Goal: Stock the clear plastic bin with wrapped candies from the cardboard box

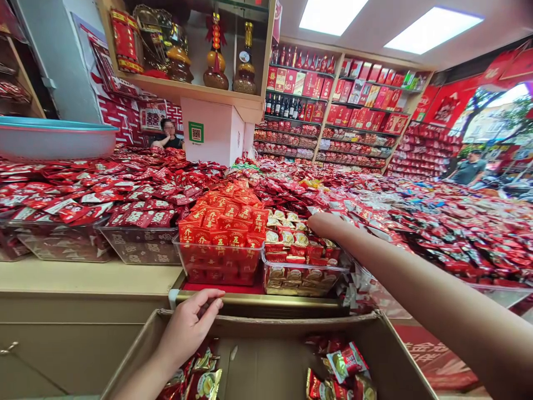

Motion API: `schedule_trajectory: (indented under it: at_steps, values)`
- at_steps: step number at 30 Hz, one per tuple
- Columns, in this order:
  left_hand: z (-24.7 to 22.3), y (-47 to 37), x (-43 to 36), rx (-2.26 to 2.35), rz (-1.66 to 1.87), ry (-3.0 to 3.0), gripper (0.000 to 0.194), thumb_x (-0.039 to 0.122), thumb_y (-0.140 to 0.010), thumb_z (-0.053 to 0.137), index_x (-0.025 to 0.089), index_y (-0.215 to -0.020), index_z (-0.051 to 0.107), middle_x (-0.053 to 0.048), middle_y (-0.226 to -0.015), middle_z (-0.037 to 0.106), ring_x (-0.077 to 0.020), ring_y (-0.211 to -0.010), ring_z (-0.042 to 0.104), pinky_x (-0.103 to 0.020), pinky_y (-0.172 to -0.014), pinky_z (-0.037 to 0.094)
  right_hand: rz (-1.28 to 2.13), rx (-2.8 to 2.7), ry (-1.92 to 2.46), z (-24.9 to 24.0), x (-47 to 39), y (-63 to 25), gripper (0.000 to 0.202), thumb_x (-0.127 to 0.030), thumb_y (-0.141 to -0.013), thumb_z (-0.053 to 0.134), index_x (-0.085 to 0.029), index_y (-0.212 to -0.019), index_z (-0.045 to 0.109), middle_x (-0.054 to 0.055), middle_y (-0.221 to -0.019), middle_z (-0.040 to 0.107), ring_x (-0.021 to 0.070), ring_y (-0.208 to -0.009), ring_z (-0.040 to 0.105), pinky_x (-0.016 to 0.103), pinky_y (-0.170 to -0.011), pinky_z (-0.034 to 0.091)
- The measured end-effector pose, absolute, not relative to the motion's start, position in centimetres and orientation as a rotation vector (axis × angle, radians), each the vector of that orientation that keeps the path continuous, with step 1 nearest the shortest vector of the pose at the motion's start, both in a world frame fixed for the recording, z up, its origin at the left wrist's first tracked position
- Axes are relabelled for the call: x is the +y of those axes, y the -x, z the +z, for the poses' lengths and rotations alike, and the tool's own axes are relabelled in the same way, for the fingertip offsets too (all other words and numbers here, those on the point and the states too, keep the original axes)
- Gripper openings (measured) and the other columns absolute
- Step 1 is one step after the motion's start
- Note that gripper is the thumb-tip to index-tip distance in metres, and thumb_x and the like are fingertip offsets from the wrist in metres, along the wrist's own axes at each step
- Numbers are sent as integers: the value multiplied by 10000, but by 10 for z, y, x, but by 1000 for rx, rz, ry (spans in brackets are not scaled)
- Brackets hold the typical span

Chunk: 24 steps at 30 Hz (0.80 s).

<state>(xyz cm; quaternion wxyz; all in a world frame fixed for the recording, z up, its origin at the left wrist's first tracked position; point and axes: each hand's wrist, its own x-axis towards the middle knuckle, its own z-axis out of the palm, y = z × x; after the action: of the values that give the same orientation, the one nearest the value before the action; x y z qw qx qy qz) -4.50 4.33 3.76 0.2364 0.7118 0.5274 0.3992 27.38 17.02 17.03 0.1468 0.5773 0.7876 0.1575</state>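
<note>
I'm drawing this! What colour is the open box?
The box is brown, as the head view shows.

A carton (266, 320) stands before the counter (91, 278), with left packets (207, 384) and right packets (347, 361) inside. The left hand (195, 318) is over its far rim, left of centre. Behind, a left bin (219, 269) adjoins a right bin (306, 279); the right hand (327, 225) is at the latter's far right corner. Wall shelves (328, 105) stand beyond.

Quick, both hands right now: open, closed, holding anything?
Left hand: partly open, loosely curled, nothing visible in it.
Right hand: cannot tell; its fingers are hidden near the red-and-gold sweets.
</note>
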Motion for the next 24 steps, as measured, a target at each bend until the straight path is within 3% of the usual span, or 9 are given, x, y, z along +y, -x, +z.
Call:
schedule_trajectory:
  at_steps: [8,14,18,21,24]
  values:
    - [35,45,45,1428,1127,-1946,192,328,-771,496,225,-899,593,-18,-856,665,-181,-803,617,-255,-727,493,378,2303,-1651,177,176,-273,236,-51,-657,485,-123,-796,662,114,-814,665,200,-752,603,239,-617,421]
    - [38,45,45,1436,1106,-1963,196,333,-775,491,221,-902,591,-22,-860,661,-181,-808,613,-260,-735,489,369,2407,-1790,190,170,-278,206,-121,-703,481,-130,-838,636,92,-809,660,180,-728,589,227,-584,391]
    - [38,45,44,1450,1089,-1967,192,330,-785,483,222,-909,582,-25,-881,656,-180,-836,603,-268,-764,475,338,2599,-1869,206,122,-256,204,-222,-772,430,-162,-860,604,43,-799,654,138,-692,577,213,-593,399]
    - [39,45,43,1468,1079,-1992,184,328,-790,477,232,-912,576,-23,-886,658,-179,-846,601,-271,-767,471,-243,2937,-1629,176,58,-227,155,-264,-758,469,-203,-753,611,-12,-698,649,103,-611,563,190,-554,411]
    - [39,44,41,1472,1081,-2016,191,333,-795,466,233,-918,572,-21,-889,657,-178,-845,603,-267,-768,473,-852,2938,-1138,98,3,-205,34,-282,-665,592,-267,-667,623,-49,-628,650,96,-497,543,186,-421,380]
